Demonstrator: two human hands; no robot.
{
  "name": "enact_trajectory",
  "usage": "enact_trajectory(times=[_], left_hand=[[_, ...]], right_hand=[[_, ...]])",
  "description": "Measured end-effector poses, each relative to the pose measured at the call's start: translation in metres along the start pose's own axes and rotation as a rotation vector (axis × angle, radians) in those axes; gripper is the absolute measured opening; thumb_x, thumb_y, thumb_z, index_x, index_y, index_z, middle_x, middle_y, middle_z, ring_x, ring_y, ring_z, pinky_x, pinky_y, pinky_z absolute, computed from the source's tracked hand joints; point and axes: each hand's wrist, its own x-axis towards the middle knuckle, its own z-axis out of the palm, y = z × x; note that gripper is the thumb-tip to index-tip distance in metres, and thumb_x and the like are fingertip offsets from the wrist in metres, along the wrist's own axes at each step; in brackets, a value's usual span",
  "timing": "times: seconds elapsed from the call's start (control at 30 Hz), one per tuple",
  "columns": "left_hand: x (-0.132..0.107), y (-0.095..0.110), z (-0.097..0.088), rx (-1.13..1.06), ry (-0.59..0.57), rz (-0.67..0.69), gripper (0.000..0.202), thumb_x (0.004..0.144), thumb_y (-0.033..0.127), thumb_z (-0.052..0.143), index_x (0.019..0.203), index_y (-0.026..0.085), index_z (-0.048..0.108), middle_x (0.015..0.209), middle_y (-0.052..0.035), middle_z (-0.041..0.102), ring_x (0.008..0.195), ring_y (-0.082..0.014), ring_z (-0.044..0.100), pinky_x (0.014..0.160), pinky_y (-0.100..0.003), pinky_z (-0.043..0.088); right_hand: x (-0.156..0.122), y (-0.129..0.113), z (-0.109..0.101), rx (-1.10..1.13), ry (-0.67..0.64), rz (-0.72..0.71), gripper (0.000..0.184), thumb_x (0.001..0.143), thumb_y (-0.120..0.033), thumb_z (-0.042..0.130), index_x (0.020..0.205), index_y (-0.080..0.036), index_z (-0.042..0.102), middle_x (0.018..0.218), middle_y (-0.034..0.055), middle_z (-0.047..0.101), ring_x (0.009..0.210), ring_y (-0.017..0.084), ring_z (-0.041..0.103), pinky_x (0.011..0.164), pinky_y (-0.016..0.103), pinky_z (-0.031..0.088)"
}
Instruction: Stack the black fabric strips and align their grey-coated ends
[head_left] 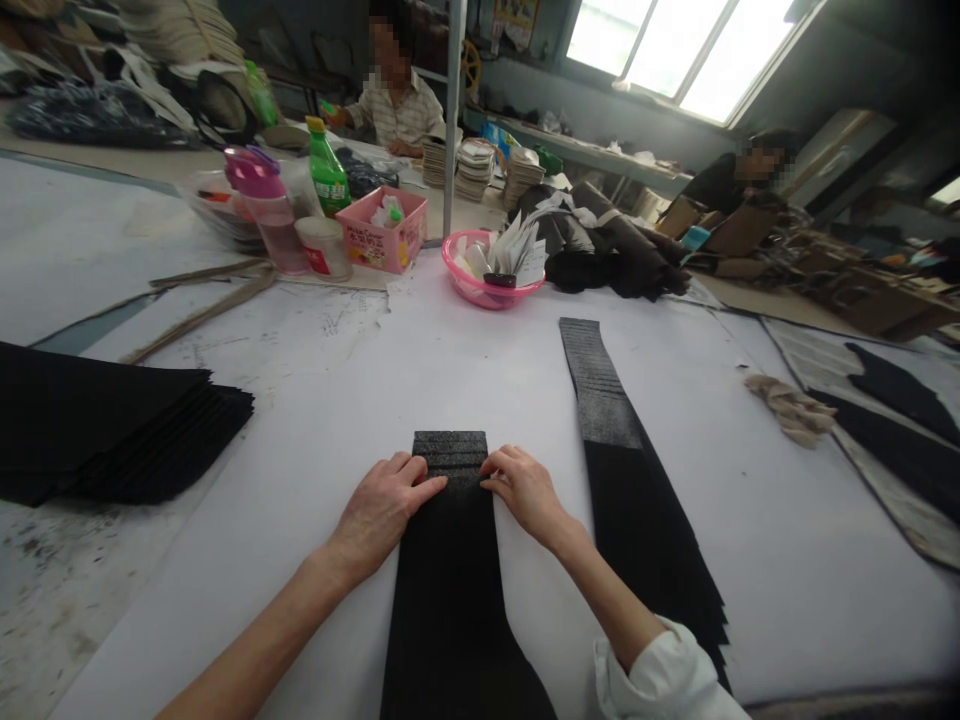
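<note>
A long black strip of sheet material [454,580] lies flat in front of me. Its far end shows several stepped, greyish bands, like layered edges. My left hand [386,505] grips the strip's left edge near that end, thumb laid across the top and fingers curled. At the right edge, my right hand [525,490] pinches the same strip between thumb and fingers. To the right lies a fanned row of similar black strips [637,520], its far end also banded grey. A thick stack of black sheets [105,420] sits at the left.
Beyond my hands stand a pink basket [491,290] with papers, a pink box [386,235], a green bottle [326,170] and a pink-lidded jug [270,215]. A crumpled beige cloth [791,410] lies right. Two people sit farther back, near a metal post [453,120].
</note>
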Motion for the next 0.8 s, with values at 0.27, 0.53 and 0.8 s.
enact_trajectory(times=[0.27,0.53,0.8], left_hand=[[-0.001,-0.003,0.003,-0.013,0.031,0.013,0.034,0.087,0.012,0.057,0.115,0.031,0.06,0.091,-0.0014,0.054,0.092,-0.0182,0.047,0.079,-0.031,0.041],[-0.002,-0.004,0.007,-0.071,0.072,0.002,0.028,0.088,0.018,0.058,0.112,0.033,0.063,0.089,-0.0014,0.053,0.09,-0.0184,0.048,0.076,-0.031,0.039],[0.002,-0.013,0.008,-0.212,0.081,-0.026,0.02,0.093,0.021,0.049,0.102,0.03,0.064,0.087,-0.0008,0.055,0.089,-0.0175,0.049,0.077,-0.032,0.041]], right_hand=[[0.004,-0.009,-0.019,-0.032,0.069,0.079,0.008,0.087,-0.015,0.063,0.091,-0.023,0.061,0.09,-0.0015,0.062,0.083,0.014,0.057,0.071,0.025,0.042],[0.022,-0.036,0.009,-0.215,-0.06,-0.064,0.014,0.082,-0.026,0.072,0.093,-0.024,0.064,0.094,0.0008,0.063,0.092,0.019,0.056,0.075,0.029,0.042],[0.034,-0.037,0.008,-0.286,-0.131,-0.102,0.016,0.08,-0.026,0.075,0.087,-0.022,0.061,0.091,0.0013,0.061,0.092,0.02,0.053,0.072,0.03,0.038]])
